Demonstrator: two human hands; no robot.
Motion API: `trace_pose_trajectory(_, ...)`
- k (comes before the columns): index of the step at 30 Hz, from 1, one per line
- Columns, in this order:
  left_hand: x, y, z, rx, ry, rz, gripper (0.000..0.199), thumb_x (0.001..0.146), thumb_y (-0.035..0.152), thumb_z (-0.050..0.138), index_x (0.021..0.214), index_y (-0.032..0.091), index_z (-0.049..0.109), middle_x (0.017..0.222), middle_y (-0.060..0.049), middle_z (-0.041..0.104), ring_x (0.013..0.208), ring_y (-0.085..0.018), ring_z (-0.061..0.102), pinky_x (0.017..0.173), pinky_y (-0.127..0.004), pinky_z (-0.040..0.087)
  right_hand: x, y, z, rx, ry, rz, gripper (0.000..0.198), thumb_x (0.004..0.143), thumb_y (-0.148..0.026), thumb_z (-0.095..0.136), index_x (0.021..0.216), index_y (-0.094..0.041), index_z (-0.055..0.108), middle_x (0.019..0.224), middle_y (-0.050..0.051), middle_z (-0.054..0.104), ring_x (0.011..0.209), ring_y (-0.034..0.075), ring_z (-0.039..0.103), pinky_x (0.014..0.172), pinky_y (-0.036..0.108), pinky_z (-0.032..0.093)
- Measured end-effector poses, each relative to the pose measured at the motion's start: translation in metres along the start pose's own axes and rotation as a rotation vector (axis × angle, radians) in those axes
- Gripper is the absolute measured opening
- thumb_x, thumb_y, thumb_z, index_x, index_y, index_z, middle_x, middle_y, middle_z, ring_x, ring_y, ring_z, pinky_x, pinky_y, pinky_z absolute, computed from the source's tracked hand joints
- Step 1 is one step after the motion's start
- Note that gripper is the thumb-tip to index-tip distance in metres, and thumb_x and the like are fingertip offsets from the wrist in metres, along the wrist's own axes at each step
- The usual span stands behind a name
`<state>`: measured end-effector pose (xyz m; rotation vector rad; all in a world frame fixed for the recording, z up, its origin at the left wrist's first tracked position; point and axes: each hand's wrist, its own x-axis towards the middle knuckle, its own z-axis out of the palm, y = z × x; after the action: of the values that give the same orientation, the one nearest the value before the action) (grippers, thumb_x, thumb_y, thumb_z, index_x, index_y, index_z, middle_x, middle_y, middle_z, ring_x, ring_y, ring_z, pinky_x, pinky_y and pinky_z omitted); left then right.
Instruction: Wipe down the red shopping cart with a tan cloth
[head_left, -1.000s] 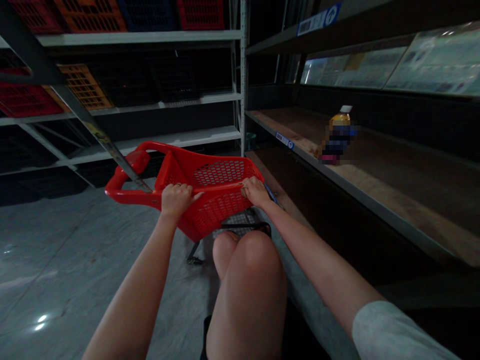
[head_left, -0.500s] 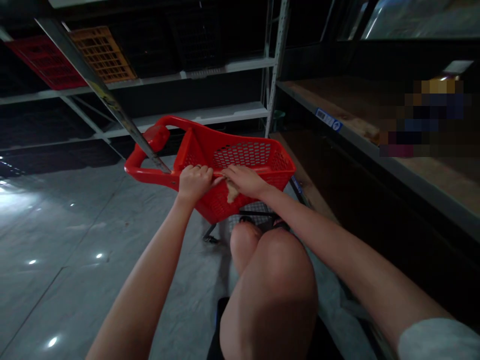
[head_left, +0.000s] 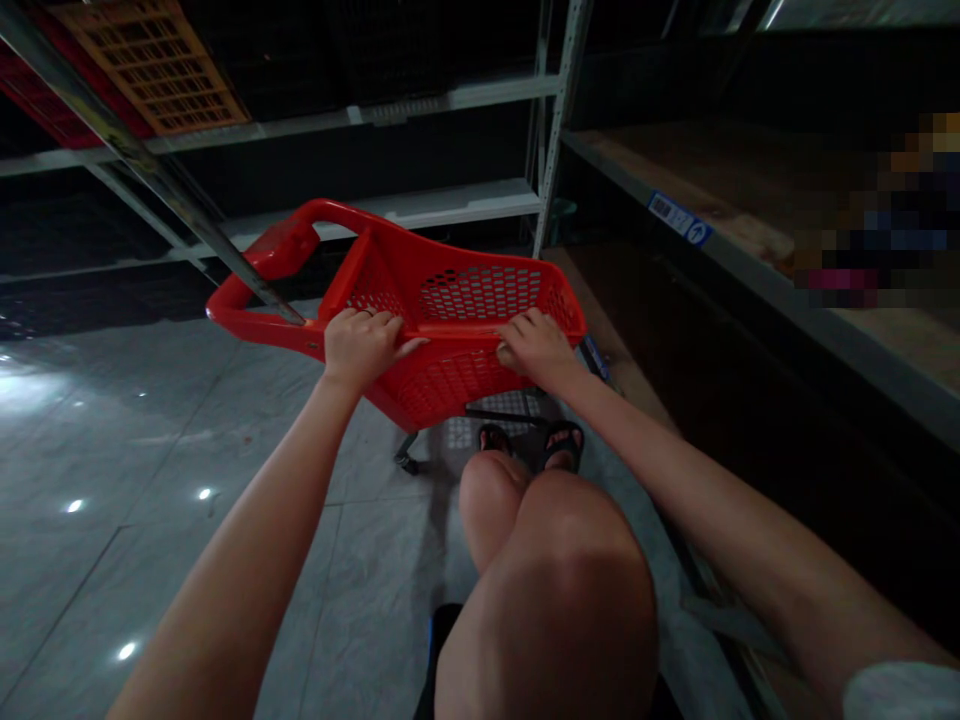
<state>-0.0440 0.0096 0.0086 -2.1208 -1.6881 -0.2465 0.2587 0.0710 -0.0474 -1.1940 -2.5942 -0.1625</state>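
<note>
A red plastic shopping cart [head_left: 442, 385] with a grid-patterned basket stands in front of my knees. My left hand [head_left: 361, 345] grips its near rim by the handle end, fingers curled over the edge and thumb stretched along it. Farther right on the same rim, my right hand [head_left: 538, 348] has its fingers bent over the edge. A small tan patch shows under that palm, and I cannot make out whether it is a held thing or my thumb. A metal pole [head_left: 176, 190] slants down to the cart beside its handle [head_left: 259, 265].
White metal shelving [head_left: 465, 205] stands behind the cart, with an orange crate [head_left: 154, 65] and a red crate [head_left: 45, 95] on it. At right runs a wooden shelf [head_left: 720, 205] with a blue label [head_left: 679, 218]. Grey tiles [head_left: 247, 560] cover the floor.
My hands have moved apart along the rim, the left one leftward and the right one rightward. The beige piece that hung below my right hand no longer shows there.
</note>
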Motion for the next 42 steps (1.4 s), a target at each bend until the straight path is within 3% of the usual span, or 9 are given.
trace_pose_trajectory(5, 0.003, -0.032, -0.004, 0.03, -0.071, 0.092, 0.063, 0.105, 0.069, 0.033, 0.084, 0.024, 0.072, 0.088, -0.013, 0.075, 0.091, -0.031, 0.068, 0.082, -0.043, 0.044, 0.042, -0.05, -0.002, 0.059, -0.007, -0.18, 0.037, 0.109, -0.023, 0.036, 0.131, -0.019, 0.065, 0.119, 0.013, 0.067, 0.115, 0.031, 0.049, 0.096, 0.042, 0.04)
trace_pose_trajectory(13, 0.015, -0.089, 0.003, 0.021, -0.144, 0.134, 0.058, 0.103, 0.068, 0.039, 0.093, 0.023, 0.073, 0.103, -0.015, 0.077, 0.112, -0.035, 0.066, 0.097, -0.044, 0.043, -0.025, 0.042, 0.005, 0.008, -0.055, -0.075, 0.034, 0.108, -0.022, 0.042, 0.133, -0.021, 0.065, 0.126, 0.013, 0.071, 0.12, 0.031, 0.05, 0.098, 0.042, 0.035)
trace_pose_trajectory(16, 0.02, -0.056, 0.007, 0.03, -0.132, 0.127, 0.048, 0.104, 0.059, 0.046, 0.11, 0.019, 0.072, 0.112, -0.016, 0.076, 0.115, -0.035, 0.065, 0.1, -0.044, 0.042, -0.035, 0.056, 0.009, 0.059, -0.04, -0.046, 0.034, 0.106, -0.021, 0.045, 0.135, -0.02, 0.064, 0.132, 0.013, 0.07, 0.128, 0.032, 0.047, 0.102, 0.043, 0.034)
trace_pose_trajectory(19, 0.029, 0.016, 0.018, -0.061, -0.112, 0.203, 0.04, 0.105, 0.05, 0.053, 0.12, 0.017, 0.07, 0.12, -0.016, 0.075, 0.117, -0.033, 0.064, 0.103, -0.043, 0.041, -0.028, 0.045, 0.014, 0.071, -0.036, -0.036, 0.034, 0.106, -0.02, 0.045, 0.132, -0.016, 0.065, 0.13, 0.015, 0.07, 0.127, 0.032, 0.049, 0.102, 0.044, 0.035)
trace_pose_trajectory(22, 0.04, 0.086, 0.037, -0.154, -0.101, 0.166, 0.039, 0.109, 0.044, 0.046, 0.116, 0.014, 0.07, 0.116, -0.016, 0.076, 0.112, -0.031, 0.066, 0.099, -0.042, 0.042, -0.019, 0.026, 0.019, 0.063, 0.002, -0.055, 0.031, 0.106, -0.022, 0.046, 0.128, -0.015, 0.067, 0.124, 0.016, 0.072, 0.121, 0.032, 0.052, 0.096, 0.043, 0.037)
trace_pose_trajectory(25, 0.042, 0.113, 0.053, -0.22, -0.121, 0.085, 0.043, 0.11, 0.044, 0.041, 0.105, 0.016, 0.073, 0.106, -0.015, 0.077, 0.106, -0.031, 0.066, 0.094, -0.042, 0.042, -0.013, 0.016, 0.023, 0.056, 0.045, -0.124, 0.026, 0.106, -0.023, 0.05, 0.123, -0.015, 0.068, 0.115, 0.014, 0.074, 0.111, 0.029, 0.056, 0.09, 0.04, 0.037)
trace_pose_trajectory(30, 0.024, 0.076, 0.059, -0.345, -0.093, 0.128, 0.041, 0.11, 0.045, 0.041, 0.1, 0.019, 0.071, 0.101, -0.011, 0.076, 0.103, -0.028, 0.064, 0.094, -0.041, 0.04, 0.003, 0.037, 0.026, -0.02, 0.071, -0.41, 0.023, 0.104, -0.022, 0.057, 0.124, -0.021, 0.069, 0.116, 0.008, 0.076, 0.112, 0.025, 0.058, 0.091, 0.036, 0.036)
trace_pose_trajectory(37, 0.009, 0.027, 0.056, -0.421, -0.164, 0.132, 0.044, 0.108, 0.047, 0.043, 0.082, 0.02, 0.066, 0.082, -0.006, 0.072, 0.089, -0.023, 0.062, 0.086, -0.038, 0.036, 0.06, 0.078, 0.021, -0.212, 0.015, -0.618, 0.016, 0.104, -0.02, 0.057, 0.108, -0.023, 0.072, 0.105, 0.005, 0.075, 0.105, 0.023, 0.06, 0.092, 0.036, 0.037)
trace_pose_trajectory(42, 0.01, -0.002, 0.059, -0.36, -0.226, 0.113, 0.037, 0.104, 0.04, 0.045, 0.083, 0.019, 0.067, 0.086, -0.006, 0.073, 0.092, -0.024, 0.064, 0.087, -0.038, 0.038, 0.079, 0.072, 0.029, -0.204, 0.029, -0.453, 0.015, 0.103, -0.02, 0.057, 0.11, -0.018, 0.071, 0.112, 0.009, 0.074, 0.112, 0.026, 0.061, 0.092, 0.038, 0.039)
